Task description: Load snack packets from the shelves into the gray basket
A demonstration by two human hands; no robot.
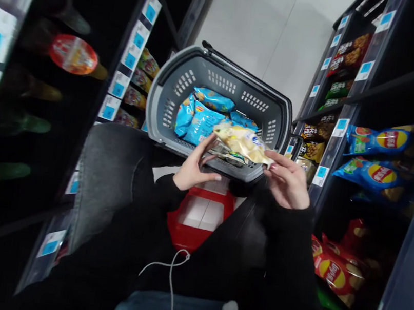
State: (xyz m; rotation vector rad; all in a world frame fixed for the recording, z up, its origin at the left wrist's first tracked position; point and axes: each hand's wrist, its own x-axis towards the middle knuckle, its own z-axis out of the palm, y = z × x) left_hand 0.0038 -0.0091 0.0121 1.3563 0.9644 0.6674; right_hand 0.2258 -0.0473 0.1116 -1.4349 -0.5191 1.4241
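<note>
A cream-yellow snack bag (pixel 242 142) hangs tilted over the front right part of a grey shopping basket (pixel 224 77). My right hand (pixel 289 182) pinches the right end of this bag between thumb and fingers. My left hand (pixel 197 168) is at the basket's front rim, with thumb and fingers apart. Its fingertips reach the bag's left end, but whether they touch it I cannot tell. Inside the basket lie several blue snack bags (pixel 206 123). Another package, partly hidden under the cream bag, shows near the front rim.
Shelves with price tags stand on both sides. Blue chip bags (pixel 383 137) and red chip bags (pixel 335 270) fill the right shelf; bottles (pixel 76 55) lie in the left one. A red frame (pixel 185 237) is below the basket. A white earphone cord (pixel 173 274) hangs in front of me.
</note>
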